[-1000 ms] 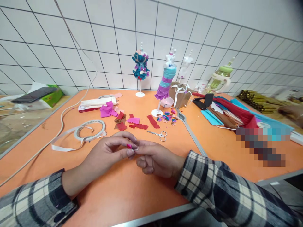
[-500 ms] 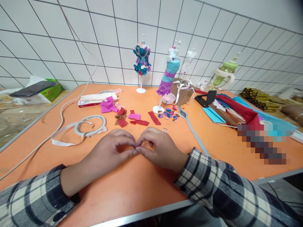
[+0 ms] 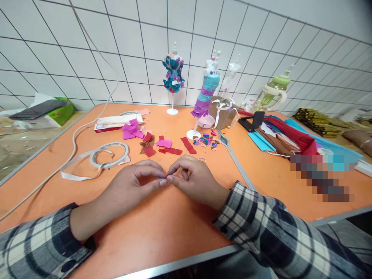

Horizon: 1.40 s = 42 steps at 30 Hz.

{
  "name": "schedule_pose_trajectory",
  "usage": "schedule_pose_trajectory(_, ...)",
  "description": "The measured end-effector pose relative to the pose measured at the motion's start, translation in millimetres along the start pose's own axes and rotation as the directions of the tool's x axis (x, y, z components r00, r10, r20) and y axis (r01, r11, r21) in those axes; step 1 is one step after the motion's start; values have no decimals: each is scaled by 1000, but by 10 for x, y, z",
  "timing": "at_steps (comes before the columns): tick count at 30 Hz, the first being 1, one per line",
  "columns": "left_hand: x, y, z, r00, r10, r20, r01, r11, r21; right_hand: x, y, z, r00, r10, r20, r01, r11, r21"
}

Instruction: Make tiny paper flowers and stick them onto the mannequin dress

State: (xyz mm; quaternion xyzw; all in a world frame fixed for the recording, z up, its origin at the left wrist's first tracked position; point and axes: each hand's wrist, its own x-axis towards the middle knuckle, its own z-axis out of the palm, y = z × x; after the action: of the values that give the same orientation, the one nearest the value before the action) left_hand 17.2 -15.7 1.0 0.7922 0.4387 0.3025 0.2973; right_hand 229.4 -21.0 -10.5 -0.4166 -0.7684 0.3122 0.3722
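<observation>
The red scrap is tiny, so both hands share it. The left hand pinches one side between thumb and forefinger, and the right hand pinches the other side the same way, so the tips meet. Both grips are closed on the scrap, which sits just above the table, to the right of the tape roll and a little nearer the person.

The heels of both hands rest on the table, which probably steadies such fine work. The left hand's spare fingers arch over the pinch, and the right hand's curl toward the palm. Both forearms, in checked sleeves, angle inward from the near edge.

Loose paper pieces lie right of the tape roll and farther back, within easy reach. One scissors loop shows beyond the right knuckles.
</observation>
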Motion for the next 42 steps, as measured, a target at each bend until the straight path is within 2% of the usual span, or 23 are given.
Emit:
schedule_pose_trajectory(3,-1,-37,-16,999,-24,-31,24,1000,-2,63,72,-180,1000,21,-4,-21,993,-118)
schedule_pose_trajectory(6,-4,-76,-36,995,-74,-60,72,997,-24,149,211,-443,1000,17,-3,-17,898,-440)
schedule_pose_trajectory(10,3,-110,-46,993,-106,-57,103,994,-40,194,338,-649,978,141,157,-7,765,-644)
schedule_pose_trajectory(12,10,-117,-43,992,-109,-58,106,993,-43,178,328,-661,962,196,190,-5,710,-704)
schedule_pose_trajectory(17,16,-116,-37,988,-135,-80,131,990,-57,123,181,-611,918,356,175,-70,580,-812)
schedule_pose_trajectory(24,20,-80,-37,944,-315,-94,299,942,-152,105,-39,-469,871,450,200,-34,461,-887)
schedule_pose_trajectory(32,40,-55,-61,930,-338,-146,324,939,-111,57,-60,-403,882,438,172,-53,456,-888)
schedule_pose_trajectory(36,48,-34,-64,930,-342,-136,327,937,-120,47,-12,-386,904,399,154,-71,494,-867)
schedule_pose_trajectory(38,45,-32,-67,929,-346,-131,330,935,-128,39,51,-365,927,341,153,-70,561,-825)
schedule_pose_trajectory(42,42,-33,-74,927,-353,-128,337,933,-130,20,205,-313,973,174,154,-38,774,-633)
